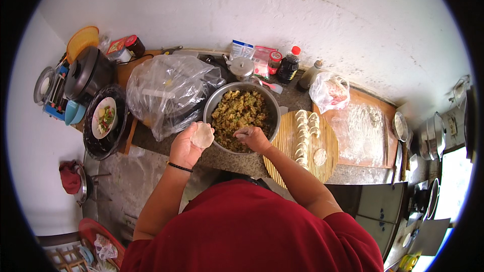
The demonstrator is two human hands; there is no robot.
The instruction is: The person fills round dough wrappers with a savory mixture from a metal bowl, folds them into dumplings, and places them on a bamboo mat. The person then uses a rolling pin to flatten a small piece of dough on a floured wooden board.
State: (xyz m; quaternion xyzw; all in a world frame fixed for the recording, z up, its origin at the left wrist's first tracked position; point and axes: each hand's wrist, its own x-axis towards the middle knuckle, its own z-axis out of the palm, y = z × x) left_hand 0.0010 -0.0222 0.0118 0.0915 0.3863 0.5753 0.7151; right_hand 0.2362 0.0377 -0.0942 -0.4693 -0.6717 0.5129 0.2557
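Observation:
My left hand (pixel 185 149), with a dark bead bracelet at the wrist, holds a round dough wrapper (pixel 202 136) on its fingers, just left of a metal bowl (pixel 277 111). The bowl is full of chopped filling (pixel 238 109), mixed yellow, green and brown. Over the filling's near right side is my right hand (pixel 253 138), its fingers bent together and pointing left; whether something is pinched in them is hidden. On a round slatted tray (pixel 280 151) to the right lie rows of folded dumplings (pixel 301 136) and one loose flat wrapper (pixel 320 156).
A floured wooden board (pixel 363 136) with a rolling pin (pixel 385 139) lies farther right, a knife (pixel 397 162) at its edge. Behind the bowl stand a lidded metal pot (pixel 242 67) and sauce bottles (pixel 288 66). A plastic-covered container (pixel 172 90) and a black basin (pixel 90 141) are left.

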